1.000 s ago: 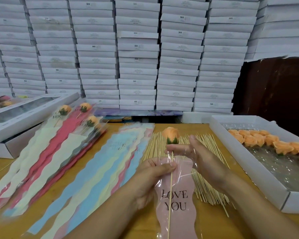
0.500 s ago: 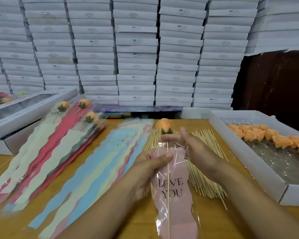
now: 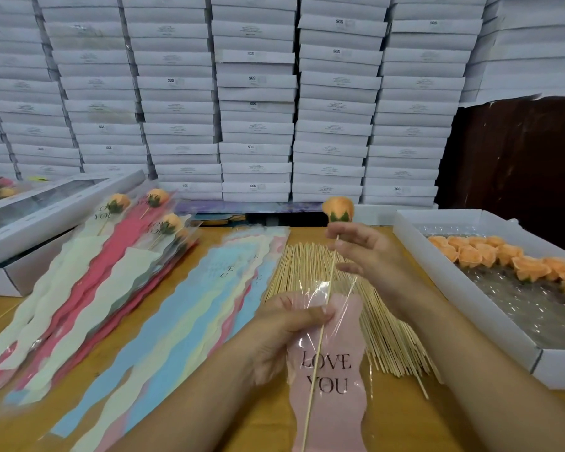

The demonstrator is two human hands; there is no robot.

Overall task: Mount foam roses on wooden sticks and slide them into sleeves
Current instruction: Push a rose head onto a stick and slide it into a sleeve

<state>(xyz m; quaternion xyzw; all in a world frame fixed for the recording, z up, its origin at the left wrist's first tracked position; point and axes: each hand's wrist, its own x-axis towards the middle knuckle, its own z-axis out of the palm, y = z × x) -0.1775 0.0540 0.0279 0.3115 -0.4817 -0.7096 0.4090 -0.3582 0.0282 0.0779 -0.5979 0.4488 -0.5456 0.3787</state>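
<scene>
Head view: R hand [image 3: 366,252] pinches wooden stick [image 3: 323,318] just under orange foam rose [image 3: 338,209], rose held above far table edge. L hand [image 3: 287,324] pinches mouth of pink "LOVE YOU" sleeve [image 3: 330,380]; stick runs down inside it, tilted, lower end past near frame edge. Open wood of table [image 3: 402,415] only near, btwn arms. Bundle of spare sticks [image 3: 310,265] right under hands, too many to count. Loose sleeves [image 3: 163,324] fanned to left, count unclear. Further left, 3 finished roses in sleeves [image 3: 137,230] clearly seen, maybe a 4th. Tray [image 3: 463,288] close on right w/ row of approx 8 roses [image 3: 503,259]. Lidded box [image 3: 56,216] far left. Wall of stacked white boxes [image 3: 258,109] closes far side.
</scene>
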